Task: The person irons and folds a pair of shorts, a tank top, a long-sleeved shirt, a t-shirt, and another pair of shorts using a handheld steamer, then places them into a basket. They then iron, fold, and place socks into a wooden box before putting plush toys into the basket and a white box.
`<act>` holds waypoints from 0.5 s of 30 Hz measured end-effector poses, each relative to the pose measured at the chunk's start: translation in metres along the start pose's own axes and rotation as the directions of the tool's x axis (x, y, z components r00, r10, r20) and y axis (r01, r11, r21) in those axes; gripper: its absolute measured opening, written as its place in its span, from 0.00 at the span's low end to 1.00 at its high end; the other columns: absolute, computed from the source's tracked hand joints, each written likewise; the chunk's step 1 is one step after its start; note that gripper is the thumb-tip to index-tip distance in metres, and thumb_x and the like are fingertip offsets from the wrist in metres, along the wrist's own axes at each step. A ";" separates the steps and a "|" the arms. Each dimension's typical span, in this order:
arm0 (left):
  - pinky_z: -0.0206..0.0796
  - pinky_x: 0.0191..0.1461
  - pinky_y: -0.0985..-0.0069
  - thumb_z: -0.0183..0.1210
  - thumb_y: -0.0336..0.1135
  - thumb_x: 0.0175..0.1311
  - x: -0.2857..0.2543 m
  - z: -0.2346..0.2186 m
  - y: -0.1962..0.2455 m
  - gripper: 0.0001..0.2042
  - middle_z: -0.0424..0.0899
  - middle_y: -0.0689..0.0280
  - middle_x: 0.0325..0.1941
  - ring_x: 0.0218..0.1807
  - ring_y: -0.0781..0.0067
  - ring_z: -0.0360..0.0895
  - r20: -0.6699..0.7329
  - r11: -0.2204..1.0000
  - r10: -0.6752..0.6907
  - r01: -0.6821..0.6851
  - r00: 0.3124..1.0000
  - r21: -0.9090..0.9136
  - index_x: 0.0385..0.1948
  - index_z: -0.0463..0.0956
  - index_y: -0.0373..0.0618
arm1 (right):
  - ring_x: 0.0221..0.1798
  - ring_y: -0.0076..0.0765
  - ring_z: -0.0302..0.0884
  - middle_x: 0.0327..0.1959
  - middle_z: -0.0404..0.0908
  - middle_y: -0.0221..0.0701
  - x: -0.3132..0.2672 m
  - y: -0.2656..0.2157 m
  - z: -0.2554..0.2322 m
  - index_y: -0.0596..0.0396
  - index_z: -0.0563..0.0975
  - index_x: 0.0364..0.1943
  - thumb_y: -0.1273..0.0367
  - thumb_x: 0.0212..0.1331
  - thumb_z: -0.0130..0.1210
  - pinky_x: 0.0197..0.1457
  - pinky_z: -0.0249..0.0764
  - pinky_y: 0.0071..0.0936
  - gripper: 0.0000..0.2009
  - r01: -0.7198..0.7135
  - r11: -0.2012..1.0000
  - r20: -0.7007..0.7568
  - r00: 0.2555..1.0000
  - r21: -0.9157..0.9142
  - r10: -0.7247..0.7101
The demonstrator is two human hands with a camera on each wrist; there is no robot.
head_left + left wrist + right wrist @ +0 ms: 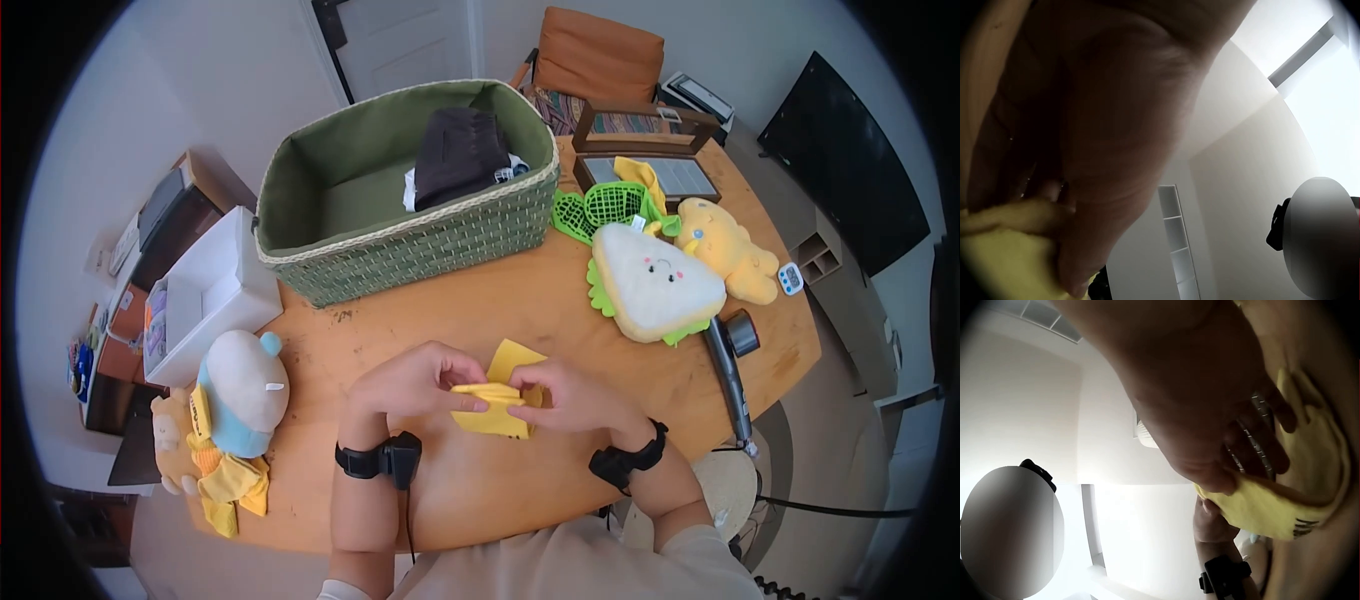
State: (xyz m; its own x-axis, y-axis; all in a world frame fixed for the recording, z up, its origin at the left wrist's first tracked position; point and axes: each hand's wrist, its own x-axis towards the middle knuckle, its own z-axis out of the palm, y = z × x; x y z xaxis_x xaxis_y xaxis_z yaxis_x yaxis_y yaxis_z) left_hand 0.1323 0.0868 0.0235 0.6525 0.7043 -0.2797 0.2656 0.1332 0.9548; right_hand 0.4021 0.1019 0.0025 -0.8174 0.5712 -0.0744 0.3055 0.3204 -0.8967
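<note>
A yellow cloth (507,418) is held above the near part of the table, its upper edge gathered between two hands. My left hand (422,381) pinches its left side between thumb and fingers. At the right side my right hand (568,396) pinches it too, thumb in front. The cloth (1260,506) hangs in a curved band with dark lettering in the right wrist view, below the right hand (1210,406). In the left wrist view the left hand (1116,137) covers much of the cloth (1010,262).
A green woven basket (420,245) with dark clothing stands behind the hands. Plush toys and small yellow cloths lie at the left, near a white box (225,300). At the right are a sandwich plush (655,285), a yellow plush (725,250) and a black cylindrical tool (728,385).
</note>
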 end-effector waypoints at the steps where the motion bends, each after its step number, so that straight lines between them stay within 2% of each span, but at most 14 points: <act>1: 0.73 0.45 0.78 0.69 0.30 0.63 0.002 0.002 0.001 0.09 0.86 0.71 0.35 0.39 0.82 0.80 0.013 1.000 -0.007 0.008 1.000 -0.010 0.41 0.83 0.39 | 0.44 0.34 0.83 0.38 0.84 0.37 -0.004 0.004 -0.002 0.59 0.78 0.42 0.65 0.59 0.68 0.50 0.77 0.30 0.14 -0.014 1.000 -0.002 1.000 0.011 0.014; 3: 0.74 0.46 0.81 0.70 0.30 0.63 0.007 0.007 0.004 0.11 0.87 0.69 0.37 0.40 0.84 0.80 0.218 0.993 -0.090 0.070 0.972 0.097 0.43 0.84 0.35 | 0.35 0.33 0.84 0.29 0.84 0.35 -0.011 0.008 -0.004 0.59 0.80 0.37 0.65 0.61 0.66 0.41 0.79 0.29 0.11 -0.003 0.994 0.269 0.963 0.110 -0.027; 4: 0.72 0.44 0.78 0.67 0.35 0.67 0.013 0.010 0.008 0.13 0.87 0.65 0.35 0.38 0.81 0.79 0.269 0.972 -0.133 0.072 0.954 0.223 0.44 0.82 0.32 | 0.35 0.33 0.84 0.29 0.84 0.35 -0.012 0.003 -0.006 0.59 0.80 0.37 0.65 0.61 0.66 0.41 0.79 0.29 0.11 -0.012 0.993 0.271 0.962 0.117 -0.020; 6: 0.72 0.43 0.76 0.65 0.36 0.68 0.022 0.021 0.000 0.13 0.87 0.63 0.35 0.38 0.78 0.80 0.277 0.967 -0.134 0.063 0.952 0.248 0.44 0.82 0.33 | 0.34 0.32 0.85 0.30 0.85 0.35 -0.013 -0.009 -0.012 0.58 0.80 0.38 0.63 0.62 0.66 0.38 0.78 0.27 0.12 -0.110 0.994 0.357 0.928 -0.004 0.104; 7: 0.71 0.43 0.74 0.64 0.38 0.69 0.025 0.025 -0.004 0.14 0.87 0.61 0.34 0.37 0.75 0.80 0.283 0.959 -0.134 0.053 0.950 0.279 0.43 0.83 0.34 | 0.34 0.32 0.85 0.30 0.85 0.35 -0.013 -0.004 -0.010 0.58 0.80 0.38 0.63 0.62 0.66 0.38 0.78 0.27 0.12 -0.116 0.993 0.359 0.927 0.005 0.106; 8: 0.71 0.43 0.74 0.64 0.38 0.69 0.027 0.029 -0.007 0.14 0.87 0.61 0.34 0.37 0.75 0.80 0.291 0.960 -0.141 0.059 0.946 0.272 0.43 0.83 0.34 | 0.33 0.33 0.84 0.27 0.84 0.34 -0.013 0.004 -0.006 0.58 0.80 0.36 0.63 0.61 0.67 0.37 0.78 0.28 0.12 -0.129 0.992 0.345 0.931 0.012 0.117; 10: 0.71 0.44 0.70 0.63 0.39 0.69 0.031 0.032 -0.011 0.13 0.86 0.58 0.33 0.37 0.68 0.81 0.174 0.867 -0.223 0.114 0.959 0.486 0.43 0.83 0.36 | 0.31 0.35 0.84 0.25 0.83 0.34 -0.012 0.007 -0.003 0.57 0.80 0.35 0.62 0.60 0.68 0.35 0.77 0.28 0.13 -0.148 0.989 0.330 0.935 0.024 0.132; 11: 0.71 0.44 0.70 0.63 0.39 0.69 0.033 0.032 -0.014 0.13 0.86 0.58 0.33 0.37 0.68 0.81 0.179 0.868 -0.227 0.115 0.957 0.483 0.43 0.83 0.36 | 0.30 0.38 0.82 0.26 0.82 0.33 -0.009 0.004 -0.002 0.57 0.79 0.36 0.60 0.58 0.68 0.34 0.77 0.31 0.14 -0.115 0.986 0.227 0.964 -0.117 0.139; 12: 0.72 0.44 0.68 0.65 0.41 0.65 0.034 0.030 -0.016 0.15 0.87 0.56 0.34 0.38 0.63 0.83 0.136 0.848 -0.254 0.153 0.958 0.508 0.41 0.84 0.36 | 0.29 0.41 0.81 0.27 0.81 0.33 -0.007 0.000 -0.001 0.57 0.79 0.36 0.59 0.57 0.69 0.34 0.76 0.34 0.16 -0.092 0.961 0.123 0.984 -0.259 0.127; 13: 0.74 0.45 0.66 0.68 0.43 0.61 0.035 0.029 -0.016 0.16 0.88 0.55 0.36 0.39 0.58 0.85 0.089 0.826 -0.280 0.193 0.956 0.530 0.39 0.84 0.37 | 0.29 0.41 0.81 0.27 0.81 0.33 -0.008 -0.004 0.003 0.57 0.79 0.36 0.59 0.57 0.69 0.34 0.76 0.34 0.16 -0.091 0.962 0.127 0.984 -0.256 0.127; 15: 0.75 0.45 0.67 0.70 0.43 0.58 0.032 0.027 -0.012 0.16 0.88 0.55 0.35 0.38 0.59 0.85 0.036 0.813 -0.320 0.255 0.947 0.523 0.37 0.85 0.37 | 0.31 0.46 0.80 0.33 0.79 0.33 -0.015 -0.012 0.017 0.54 0.77 0.41 0.56 0.55 0.70 0.34 0.75 0.39 0.20 0.132 0.941 0.001 0.990 -0.311 -0.138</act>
State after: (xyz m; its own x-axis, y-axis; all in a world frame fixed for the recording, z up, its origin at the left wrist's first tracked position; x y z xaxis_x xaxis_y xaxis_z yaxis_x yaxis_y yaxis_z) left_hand 0.1687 0.0888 0.0008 0.5585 0.5992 -0.5736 0.7533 -0.0770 0.6531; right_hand 0.4030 0.0766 0.0071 -0.8525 0.5204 0.0495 0.3318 0.6117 -0.7182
